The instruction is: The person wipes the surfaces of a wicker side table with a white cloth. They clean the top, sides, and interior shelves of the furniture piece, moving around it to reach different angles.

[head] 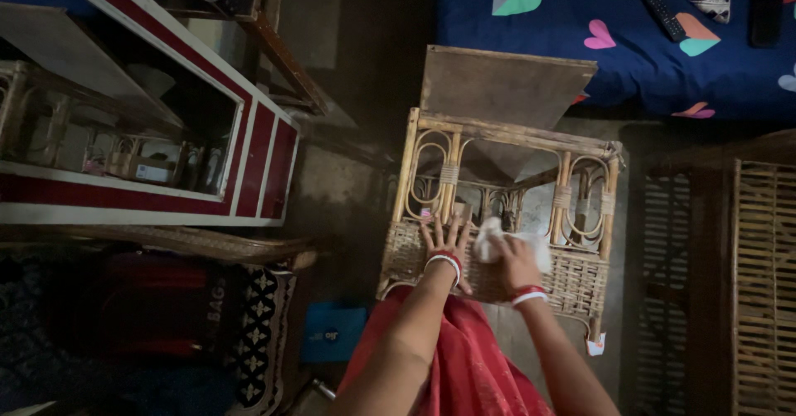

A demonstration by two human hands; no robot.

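A small cane and wicker rack (506, 142) stands on the floor in front of me, with curled rattan ends and a woven lower shelf (580, 283). My left hand (444, 242) lies flat with fingers spread on the woven shelf's left part. My right hand (516, 260) presses a white cloth (491, 238) onto the shelf near the middle. Both wrists wear red and white bangles. A brown board (506, 84) forms the rack's top, tilted away from me.
A bed with a dark blue heart-patterned sheet (597, 18) holds a remote (663, 14) and a phone (764, 18). A red-and-white shelf unit (257, 151) stands left. Another cane piece (763, 283) is at right. A blue packet (332, 333) lies on the floor.
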